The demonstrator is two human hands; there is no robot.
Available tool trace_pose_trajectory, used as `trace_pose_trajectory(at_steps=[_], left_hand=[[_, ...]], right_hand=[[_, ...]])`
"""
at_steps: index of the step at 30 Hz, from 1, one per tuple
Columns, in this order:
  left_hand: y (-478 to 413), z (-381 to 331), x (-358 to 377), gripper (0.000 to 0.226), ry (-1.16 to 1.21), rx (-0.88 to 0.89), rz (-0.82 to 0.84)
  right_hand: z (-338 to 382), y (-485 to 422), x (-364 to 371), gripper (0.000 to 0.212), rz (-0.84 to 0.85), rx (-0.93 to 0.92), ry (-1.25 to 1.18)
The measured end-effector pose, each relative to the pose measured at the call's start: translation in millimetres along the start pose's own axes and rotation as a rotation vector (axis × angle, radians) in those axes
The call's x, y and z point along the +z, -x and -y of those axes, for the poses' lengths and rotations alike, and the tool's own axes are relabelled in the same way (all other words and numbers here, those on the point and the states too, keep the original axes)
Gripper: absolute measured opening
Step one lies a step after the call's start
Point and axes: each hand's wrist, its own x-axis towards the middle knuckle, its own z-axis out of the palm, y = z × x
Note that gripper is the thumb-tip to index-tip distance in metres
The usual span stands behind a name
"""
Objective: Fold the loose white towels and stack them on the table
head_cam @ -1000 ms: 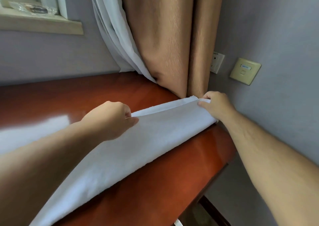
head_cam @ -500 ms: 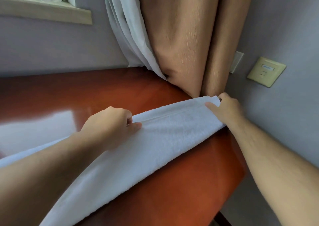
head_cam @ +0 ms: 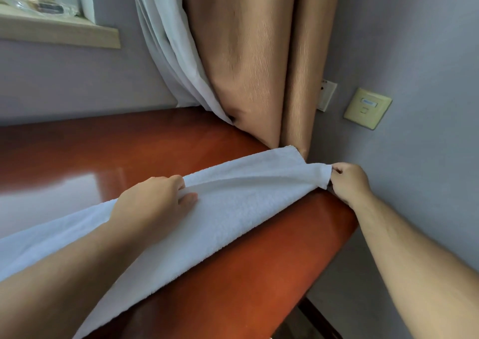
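Observation:
A long white towel (head_cam: pixel 233 217) lies stretched across the glossy red-brown table (head_cam: pixel 246 287), running from the lower left to the table's far right corner. My left hand (head_cam: pixel 155 201) pinches the towel's upper edge near its middle, thumb on top. My right hand (head_cam: pixel 347 180) grips the towel's far end just past the table's right edge, pulling the cloth taut. A lower layer of towel shows behind the pulled edge, its corner lying by the curtain.
A tan curtain (head_cam: pixel 254 61) and a white sheer curtain (head_cam: pixel 168 45) hang down to the table's back corner. The grey wall at right carries a white socket (head_cam: pixel 327 95) and a beige wall plate (head_cam: pixel 367 107). A window sill (head_cam: pixel 59 31) is at upper left.
My right hand has moved right and off the table's edge, drawing the towel's end with it. The left hand keeps its pinch on the upper edge.

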Motion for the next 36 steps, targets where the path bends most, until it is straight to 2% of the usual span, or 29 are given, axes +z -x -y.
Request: trace_pose_trajectory(at_steps=[7,9,11,13,16,20,22,28,32,36], left_hand=[[5,-1,2,0.035,0.022,-0.009,-0.035],[6,0,3,0.034,0.030,-0.014,-0.044],[8,1,4,0.033,0.038,-0.017,-0.052],[9,2,5,0.032,0.054,-0.021,-0.060],[10,2,5,0.030,0.069,-0.027,-0.069],[10,2,6,0.030,0.069,-0.044,-0.084],[10,2,6,0.030,0.077,-0.041,-0.092],[9,2,8,0.030,0.082,-0.037,-0.106],[10,4,9,0.029,0.094,-0.044,-0.106],[10,5,10,0.028,0.098,-0.042,-0.109]], right_hand=[[14,-13,18,0.030,-0.006,0.242,-0.566],[14,-19,21,0.028,-0.004,0.220,-0.482],[13,-24,22,0.028,0.009,0.096,-0.214],[13,-25,19,0.024,0.017,-0.012,-0.117],[5,-18,10,0.018,0.056,-0.020,-0.162],[-10,-4,-1,0.026,0.255,0.073,-0.225],[-16,3,-8,0.026,0.278,0.057,-0.199],[-20,12,-17,0.013,0.341,0.078,-0.320],[-17,9,-14,0.027,0.324,0.047,-0.214],[-11,7,-14,0.028,0.149,-0.005,0.006]])
